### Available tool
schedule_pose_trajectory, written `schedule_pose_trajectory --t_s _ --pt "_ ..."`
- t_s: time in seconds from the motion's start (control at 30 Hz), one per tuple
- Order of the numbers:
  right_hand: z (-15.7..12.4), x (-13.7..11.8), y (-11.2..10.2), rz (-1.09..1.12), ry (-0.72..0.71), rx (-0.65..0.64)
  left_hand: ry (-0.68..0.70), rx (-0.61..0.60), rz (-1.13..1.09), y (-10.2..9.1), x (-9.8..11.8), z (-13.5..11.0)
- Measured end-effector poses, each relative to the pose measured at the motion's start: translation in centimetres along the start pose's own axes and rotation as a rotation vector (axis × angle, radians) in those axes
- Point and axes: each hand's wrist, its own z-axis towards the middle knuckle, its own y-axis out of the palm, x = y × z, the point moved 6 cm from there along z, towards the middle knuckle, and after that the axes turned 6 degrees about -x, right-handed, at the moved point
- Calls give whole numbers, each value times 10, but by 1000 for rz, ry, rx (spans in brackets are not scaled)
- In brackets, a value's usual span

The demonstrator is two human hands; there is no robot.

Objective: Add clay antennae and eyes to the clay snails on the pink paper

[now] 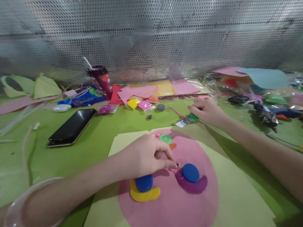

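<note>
My left hand [149, 157] reaches over a large pink paper circle [166, 209], its thumb and finger pinched at a thin pink clay strand [173, 171] beside a purple crescent [192, 186]. A blue disc [190, 172] lies against that crescent. Partly behind my left hand are another blue disc [144, 183] and a yellow crescent [144, 195]. Farther back, my right hand [206, 110] is closed on a green-handled utility knife [188, 120], its blade pointing left and down. Near the blade lies a pink clay strip [176, 112]. A green ring-like disc [165, 139] sits at the circle's top.
Pale yellow paper [238, 199] lies beneath the circle on the green tabletop [110, 125]. A black phone [73, 126] and a dark red cup with a straw [101, 78] stand left. Bagged clay [145, 105] and paper scraps line the back, before a perforated metal panel [155, 32].
</note>
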Motion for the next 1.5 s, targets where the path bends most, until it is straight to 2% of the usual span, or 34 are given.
schedule_pose_trajectory --t_s 0.17,0.27,0.37,0.47,0.53,0.6,0.67,0.77,0.9,1.07,1.17,1.33,1.4,1.5 --pt "1 5 -3 -18 100 25 21 3 57 3 2 0" --pt "0 10 -9 -82 206 89 2 29 69 2 4 -1" --pt "-2 19 -16 -207 347 139 -26 169 88 -10 3 -2" --pt "-6 31 -16 -315 495 70 -54 372 130 -33 -8 -1" --pt "-9 37 -14 -366 573 9 -54 545 233 -53 -19 0" --pt "-12 41 -12 -409 609 -39 -25 645 350 -69 -29 6" --pt "-15 42 -9 -434 621 -66 -2 677 370 -80 -40 14" --pt "-16 40 -3 -444 611 -79 -20 661 466 -86 -51 27" --pt "-15 35 4 -442 572 -74 -34 644 608 -83 -55 35" --pt "-11 23 3 -362 430 7 17 662 456 -80 -49 29" --pt "-8 0 4 -196 281 13 109 680 385 -75 -37 22" --pt "5 -53 15 136 81 -72 293 761 466 -65 -20 16" --pt "14 -66 22 327 65 -115 345 832 467 -65 -20 15" --pt "27 -74 30 414 78 -141 386 878 456 -67 -24 16"
